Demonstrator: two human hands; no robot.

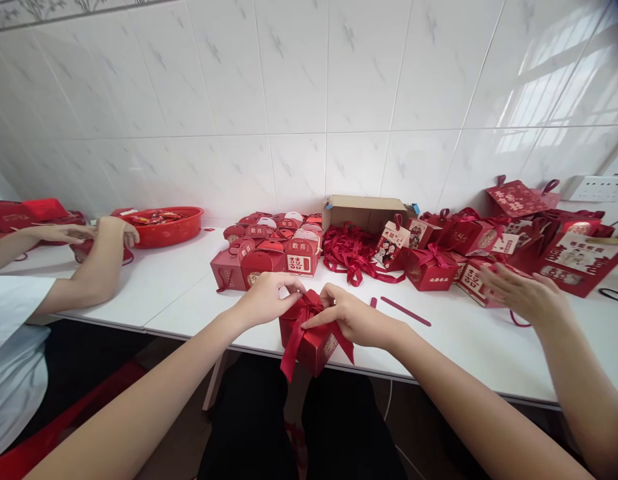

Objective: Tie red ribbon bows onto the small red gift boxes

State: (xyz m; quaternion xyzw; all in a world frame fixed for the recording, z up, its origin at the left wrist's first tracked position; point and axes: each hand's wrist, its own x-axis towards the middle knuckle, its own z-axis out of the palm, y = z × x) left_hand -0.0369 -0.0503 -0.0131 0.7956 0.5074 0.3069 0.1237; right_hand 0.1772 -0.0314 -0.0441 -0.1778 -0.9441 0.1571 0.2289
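Observation:
A small red gift box (pixel 313 343) rests at the near edge of the white table (pixel 463 347), right in front of me. A red ribbon (pixel 295 343) is wrapped over its top, with two tails hanging off the front. My left hand (pixel 269 298) pinches the ribbon at the box's top left. My right hand (pixel 349 317) pinches the ribbon at the top right. Both hands meet over a knot or bow on the lid.
Finished red boxes (pixel 271 250) stand behind, beside an open cardboard carton (pixel 363 210) and a pile of loose ribbons (pixel 351 253). More red boxes and bags (pixel 489 247) lie right, where another person's hand (pixel 521 293) reaches. A person at left works near a red basin (pixel 163 227).

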